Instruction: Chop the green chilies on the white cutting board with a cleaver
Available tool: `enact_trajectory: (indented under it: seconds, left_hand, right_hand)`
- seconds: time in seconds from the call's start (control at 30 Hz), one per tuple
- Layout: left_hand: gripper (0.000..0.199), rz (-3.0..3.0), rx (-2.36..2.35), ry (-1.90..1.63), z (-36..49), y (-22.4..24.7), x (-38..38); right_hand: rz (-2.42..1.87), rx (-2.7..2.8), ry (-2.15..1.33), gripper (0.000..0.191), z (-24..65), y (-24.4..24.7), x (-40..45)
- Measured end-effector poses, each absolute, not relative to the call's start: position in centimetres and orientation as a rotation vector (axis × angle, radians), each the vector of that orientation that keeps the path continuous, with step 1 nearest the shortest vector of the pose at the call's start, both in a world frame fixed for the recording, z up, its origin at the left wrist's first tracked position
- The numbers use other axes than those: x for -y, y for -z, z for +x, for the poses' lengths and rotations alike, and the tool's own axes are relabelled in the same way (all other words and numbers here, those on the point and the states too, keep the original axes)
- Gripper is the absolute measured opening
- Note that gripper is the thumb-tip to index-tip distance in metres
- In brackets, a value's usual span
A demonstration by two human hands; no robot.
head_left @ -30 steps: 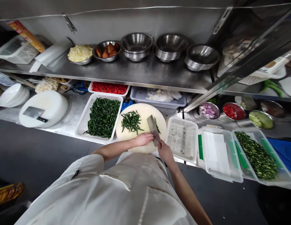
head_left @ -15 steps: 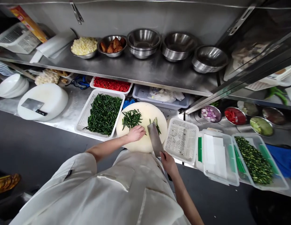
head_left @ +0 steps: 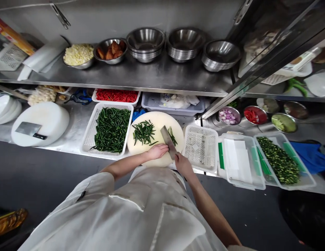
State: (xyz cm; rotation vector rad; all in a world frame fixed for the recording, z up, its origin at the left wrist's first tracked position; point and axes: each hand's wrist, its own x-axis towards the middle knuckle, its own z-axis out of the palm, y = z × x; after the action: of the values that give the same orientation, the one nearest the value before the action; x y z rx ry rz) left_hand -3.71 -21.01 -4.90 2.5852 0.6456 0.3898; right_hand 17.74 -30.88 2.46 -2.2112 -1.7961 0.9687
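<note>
Right hand [head_left: 181, 162] clamped on the cleaver [head_left: 169, 142], left hand [head_left: 157, 151] just beside the blade [head_left: 165, 134], its grip unclear, chillies [head_left: 143, 132] on the board [head_left: 162, 119] beyond the left hand, a few right of the blade

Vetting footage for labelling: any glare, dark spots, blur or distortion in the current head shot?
Head view: soft glare on the stacked bowls and steel shelf; head view, lower right: near-black, detail lost; head view, right side: tub of chopped greens looks skewed, likely wide-angle stretch; head view, centre: cleaver, left hand and right hand readable.
</note>
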Motion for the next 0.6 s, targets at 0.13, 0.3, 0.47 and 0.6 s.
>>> enact_trajectory:
  seconds: [0.13,0.3,0.47,0.6]
  left_hand:
    - [0.028,2.615,-0.608,-0.364,-4.0,3.5,20.7]
    - [0.025,2.596,-1.232,-0.390,-7.7,1.9,20.6]
    - [0.023,2.603,-1.230,-0.328,-10.4,2.9,21.3]
    - [0.030,2.625,-0.903,-0.348,-7.6,4.5,21.9]
  right_hand:
    - [-2.190,1.664,-0.941,0.036,14.8,-2.3,25.3]
    - [-2.091,1.574,-1.036,0.040,15.8,-2.0,30.1]
    - [-2.076,1.654,-1.141,0.038,18.7,-1.0,36.3]
    - [-2.169,1.747,-1.039,0.033,19.2,-2.0,34.5]
